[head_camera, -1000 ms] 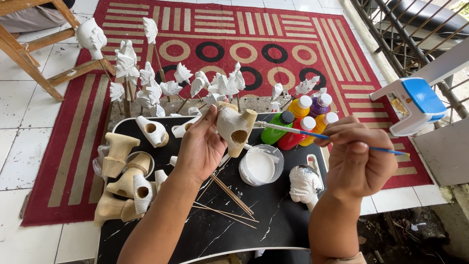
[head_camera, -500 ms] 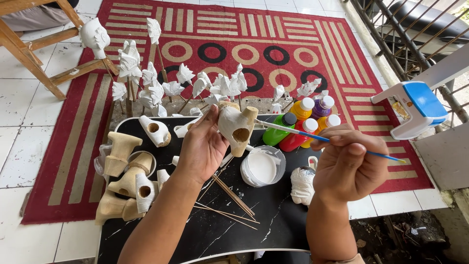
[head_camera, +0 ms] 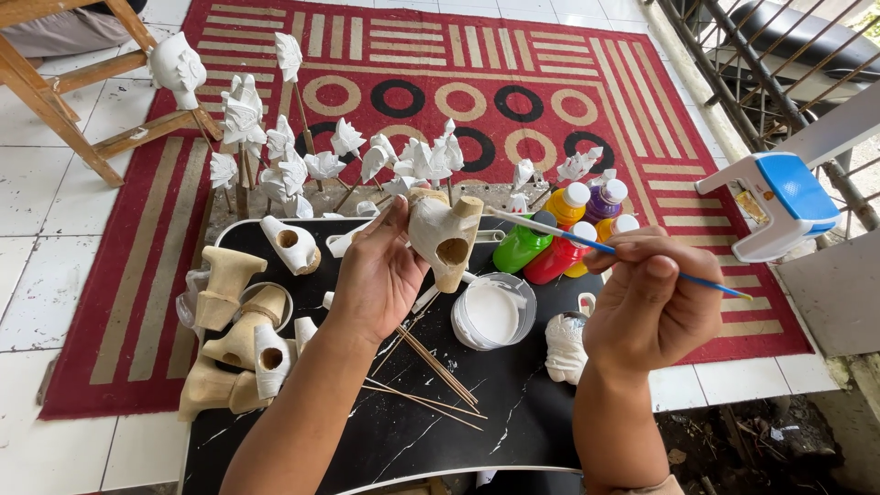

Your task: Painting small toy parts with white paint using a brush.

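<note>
Head view, taking the white paint cup on the black desk as the landmark: far left of it lie unpainted clay pieces. Just up-left of the cup, the left hand grips a clay figure, its fingers wrapped round the figure's left side. Right of the cup, the right hand pinches a thin paintbrush, whose tip touches the figure's top.

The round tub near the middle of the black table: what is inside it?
The round tub holds white paint, filling most of it. The tub's bottom cannot be seen, because the paint covers it. Nothing else shows inside.
</note>
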